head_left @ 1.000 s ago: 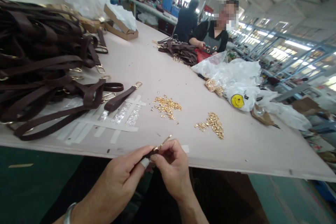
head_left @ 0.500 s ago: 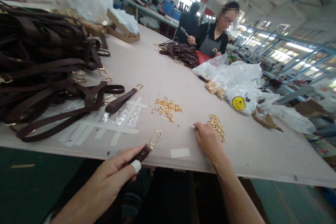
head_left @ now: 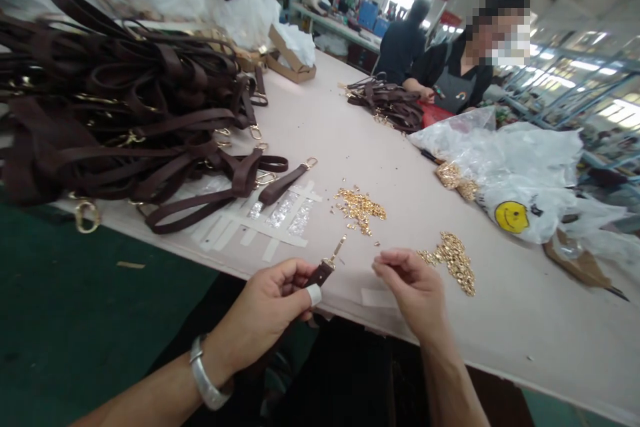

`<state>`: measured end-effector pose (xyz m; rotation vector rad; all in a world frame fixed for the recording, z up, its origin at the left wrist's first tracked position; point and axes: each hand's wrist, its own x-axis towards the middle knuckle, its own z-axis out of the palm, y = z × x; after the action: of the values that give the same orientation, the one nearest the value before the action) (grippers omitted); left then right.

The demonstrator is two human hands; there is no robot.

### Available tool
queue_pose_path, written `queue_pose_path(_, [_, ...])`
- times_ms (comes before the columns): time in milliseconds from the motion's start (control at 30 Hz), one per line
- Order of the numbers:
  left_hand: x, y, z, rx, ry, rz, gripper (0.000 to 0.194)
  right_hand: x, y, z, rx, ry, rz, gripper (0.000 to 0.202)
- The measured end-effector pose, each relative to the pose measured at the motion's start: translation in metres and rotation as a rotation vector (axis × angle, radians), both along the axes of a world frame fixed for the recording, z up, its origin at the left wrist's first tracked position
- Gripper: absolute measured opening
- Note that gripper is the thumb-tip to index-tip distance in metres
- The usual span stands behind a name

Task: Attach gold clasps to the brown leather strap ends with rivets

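Note:
My left hand (head_left: pixel 280 300), with white tape round the thumb, grips a dark brown strap (head_left: pixel 319 274) near the table's front edge. A gold clasp (head_left: pixel 338 251) sticks up from the strap's end. To the right, my right hand (head_left: pixel 413 283) is closed, thumb and fingertips pinched together above the table; whatever is between them is too small to make out. A loose pile of small gold pieces (head_left: pixel 360 208) lies beyond the hands. Another pile of gold pieces (head_left: pixel 456 261) is just right of my right hand.
A large heap of brown straps (head_left: pixel 165 80) covers the left side. Plastic bags (head_left: pixel 525 160) and a brown piece (head_left: pixel 575 260) lie at the right. Across the table, a person (head_left: pixel 457 73) is beside more straps (head_left: pixel 390 105). White tape strips (head_left: pixel 265 230) are stuck down front left.
My right hand has lifted from the right pile and moved nearer the strap. The clasp has turned edge-on in my left hand. The view has swung left, and the person's hand across the table has lowered.

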<state>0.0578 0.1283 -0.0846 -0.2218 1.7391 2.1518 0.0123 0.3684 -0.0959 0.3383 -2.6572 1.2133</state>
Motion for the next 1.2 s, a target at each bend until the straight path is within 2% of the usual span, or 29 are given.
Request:
queue_pose_path(67, [-0.001, 0.001, -0.002, -0.011, 0.031, 0.003, 0.018, 0.02, -0.031, 0.0, -0.309, -0.095, 0.031, 0.012])
queue_pose_path(133, [-0.001, 0.002, -0.002, -0.01, 0.07, -0.003, 0.018, 0.033, -0.055, 0.0, -0.447, -0.128, 0.053, 0.008])
queue_pose_path(233, [0.0, 0.002, -0.001, -0.002, 0.105, 0.001, 0.016, 0.041, -0.073, -0.001, -0.449, -0.105, 0.065, 0.008])
queue_pose_path(467, [0.004, 0.001, -0.005, -0.011, 0.144, 0.03, 0.014, 0.044, -0.079, -0.003, -0.322, 0.018, 0.06, 0.012])
queue_pose_path(633, [0.004, -0.002, -0.003, -0.225, 0.327, 0.031, 0.017, 0.048, -0.083, -0.003, -0.321, 0.094, 0.046, 0.014])
queue_pose_path(767, [0.003, -0.002, 0.001, -0.38, 0.456, 0.011, 0.021, 0.049, -0.085, -0.004, -0.38, 0.093, 0.002, 0.012])
queue_pose_path(1000, [0.009, 0.0, 0.001, -0.479, 0.576, 0.016, 0.028, 0.058, -0.087, -0.004, -0.497, -0.011, -0.047, 0.008])
queue_pose_path(1100, [0.009, 0.0, -0.001, -0.489, 0.613, 0.001, 0.026, 0.058, -0.088, -0.004, -0.627, -0.093, -0.084, 0.011])
queue_pose_path(1200, [0.009, 0.0, -0.003, -0.45, 0.539, -0.023, 0.02, 0.057, -0.09, -0.002, -0.825, -0.187, -0.113, 0.023])
